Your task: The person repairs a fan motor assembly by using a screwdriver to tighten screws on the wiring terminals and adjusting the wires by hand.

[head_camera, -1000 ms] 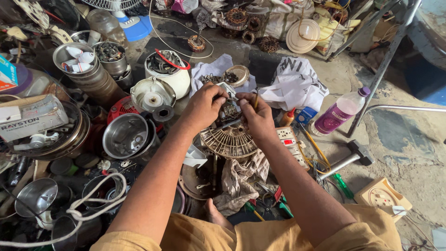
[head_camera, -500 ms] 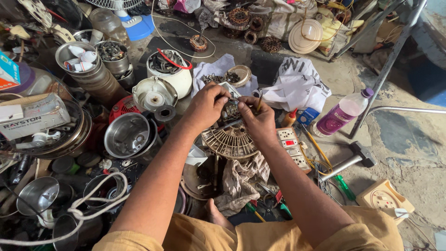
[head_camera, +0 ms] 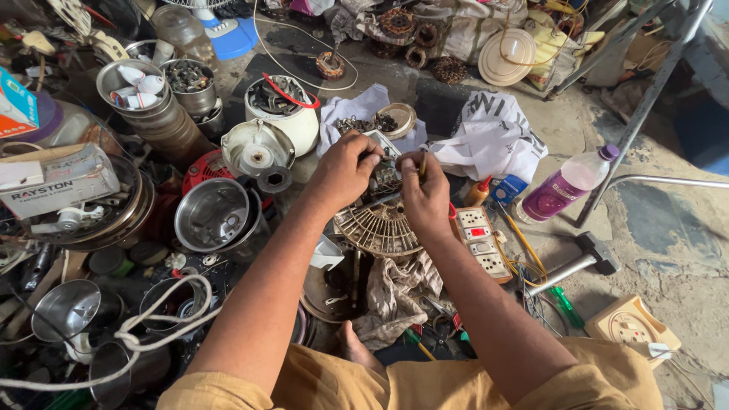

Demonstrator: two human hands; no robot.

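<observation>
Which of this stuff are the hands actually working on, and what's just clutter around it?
In hand:
left hand and right hand on the motor part
slotted round grille under it

Lying about:
switch board
purple bottle
hammer
steel bowl
white rope
rag
white bag

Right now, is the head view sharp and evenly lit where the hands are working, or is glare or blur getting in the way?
Head view: soft daylight, no harsh shadows; left hand and right hand on the slatted fan part look sharp, no motion blur; bright glare only on the steel bowl; wide-angle bending shows along the picture's edges.
</observation>
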